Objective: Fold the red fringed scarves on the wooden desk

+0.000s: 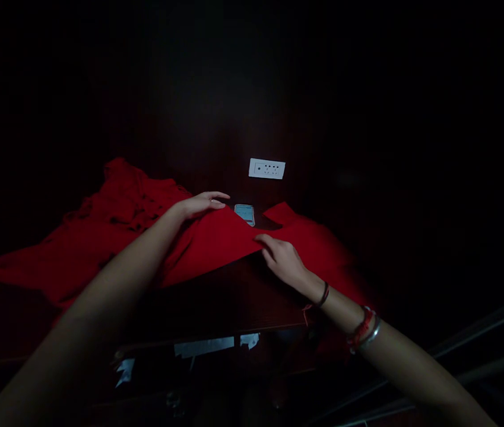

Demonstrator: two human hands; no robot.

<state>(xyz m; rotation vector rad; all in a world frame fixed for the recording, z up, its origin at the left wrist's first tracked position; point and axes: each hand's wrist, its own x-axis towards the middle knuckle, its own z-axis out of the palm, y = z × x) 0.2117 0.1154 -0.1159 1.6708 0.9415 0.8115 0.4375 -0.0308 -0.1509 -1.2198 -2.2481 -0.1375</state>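
Note:
A large red cloth [216, 243], knotted or fringed along its far left part, lies spread over a dark wooden table. At its upper edge, my left hand [200, 204] rests on the fabric with fingers stretched out to the right and a ring on one of them. My right hand [282, 258] pinches the narrow middle stretch of the cloth between thumb and forefinger. From there the fabric runs on to the right and down into shadow. Just beyond the cloth, between my hands, lies a phone [245, 214] with its screen lit.
A white wall socket [267, 168] is set in the dark wall behind the table. Below the table's front edge [216, 333] some pale torn pieces [205, 346] show. Pale bars [478, 338] run at lower right. Most of the surroundings are too dark to make out.

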